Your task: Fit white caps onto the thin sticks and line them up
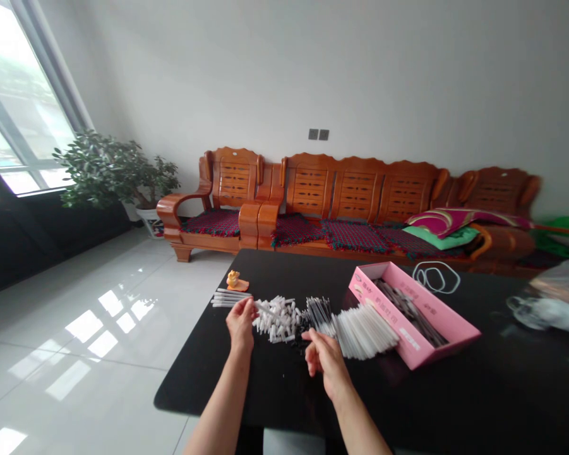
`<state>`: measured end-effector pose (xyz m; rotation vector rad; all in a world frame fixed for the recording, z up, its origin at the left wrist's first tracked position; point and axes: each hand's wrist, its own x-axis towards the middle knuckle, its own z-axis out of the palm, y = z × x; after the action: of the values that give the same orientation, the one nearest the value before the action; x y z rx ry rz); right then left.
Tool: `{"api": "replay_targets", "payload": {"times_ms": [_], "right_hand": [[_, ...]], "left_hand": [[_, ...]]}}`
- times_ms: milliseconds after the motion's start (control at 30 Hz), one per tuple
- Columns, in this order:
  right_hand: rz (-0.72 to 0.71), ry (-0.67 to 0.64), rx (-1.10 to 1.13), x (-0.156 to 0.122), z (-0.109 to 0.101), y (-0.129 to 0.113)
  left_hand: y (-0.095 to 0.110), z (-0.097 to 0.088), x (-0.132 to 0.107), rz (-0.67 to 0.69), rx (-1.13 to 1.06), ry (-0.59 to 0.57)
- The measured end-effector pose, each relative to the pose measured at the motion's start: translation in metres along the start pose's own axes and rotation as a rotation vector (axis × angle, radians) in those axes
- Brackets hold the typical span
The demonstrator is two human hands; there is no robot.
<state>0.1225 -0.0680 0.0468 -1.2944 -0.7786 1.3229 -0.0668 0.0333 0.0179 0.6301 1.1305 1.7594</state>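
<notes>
My left hand (240,323) is pinched on a thin white pen tube (269,310) that points right, over the black table (455,392). My right hand (326,360) is closed, its fingers beside a small black part I cannot make out. Between the hands lies a heap of small white caps (278,320). Right of it are black-tipped refills (318,309) and a fan of white tubes (365,330). Several finished white pens (227,297) lie in a row at the table's left edge.
A pink cardboard box (424,344) with dark refills lies to the right. A small orange figure (235,280), white rubber bands (436,277) and plastic bags (554,303) are also on the table. A wooden sofa (355,202) stands behind, a potted plant (108,170) by the window.
</notes>
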Motion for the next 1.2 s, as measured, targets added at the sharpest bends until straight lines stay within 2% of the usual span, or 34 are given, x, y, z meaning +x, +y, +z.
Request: {"api": "replay_targets", "payload": {"times_ms": [100,133,233,333,567,733,900,1033,1133,1200], "right_hand": [[-0.014,0.023,0.012,-0.001,-0.009,0.004],[-0.02,0.023,0.015,-0.002,-0.011,0.005],[-0.028,0.012,0.022,-0.005,-0.012,0.007],[-0.024,0.0,0.017,-0.006,-0.012,0.007],[-0.049,0.001,-0.031,-0.003,-0.022,0.012],[-0.107,0.163,-0.195,0.009,-0.043,0.021],[-0.182,0.314,-0.399,0.021,-0.076,0.021],[-0.198,0.429,-0.777,0.025,-0.097,0.013],[-0.209,0.479,-1.156,0.026,-0.099,0.007],[-0.192,0.461,-1.331,0.028,-0.095,0.006]], "left_hand": [[0.007,-0.028,0.044,0.087,0.151,0.326],[0.009,-0.036,0.057,0.092,0.181,0.38],[0.012,-0.056,0.086,0.091,0.261,0.464],[0.012,-0.067,0.102,0.066,0.361,0.519],[0.005,-0.081,0.118,0.0,0.568,0.495],[0.005,-0.086,0.12,0.008,0.655,0.464],[0.004,-0.089,0.121,0.026,0.722,0.442],[0.004,-0.088,0.117,0.04,0.748,0.437],[0.005,-0.085,0.11,0.051,0.756,0.437],[0.006,-0.082,0.104,0.064,0.759,0.442]]}}
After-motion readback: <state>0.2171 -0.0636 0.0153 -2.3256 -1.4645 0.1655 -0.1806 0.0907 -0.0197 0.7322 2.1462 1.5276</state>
